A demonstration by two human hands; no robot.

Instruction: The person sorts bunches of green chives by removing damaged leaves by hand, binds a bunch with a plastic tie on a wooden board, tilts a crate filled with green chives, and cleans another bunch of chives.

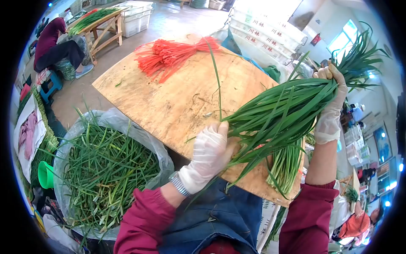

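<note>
My right hand (336, 86), in a thin whitish glove, is raised at the right and closed around a bunch of garlic chives (279, 110). The long green leaves hang down and left from the fist, and more leaves spread out above it. My left hand (211, 148), also gloved, is closed at the front edge of the wooden board, beside the loose leaf ends. A single chive leaf (218, 84) rises from its pinched fingertips. Another bundle of chives (285, 167) lies on the board under the held bunch.
Red ties (171, 55) lie at the far side of the wooden table (169, 101). A plastic-lined bin of loose leaves (110, 169) stands at the left. White crates (266, 36) are stacked behind. Another person (55, 46) sits at a table at the upper left.
</note>
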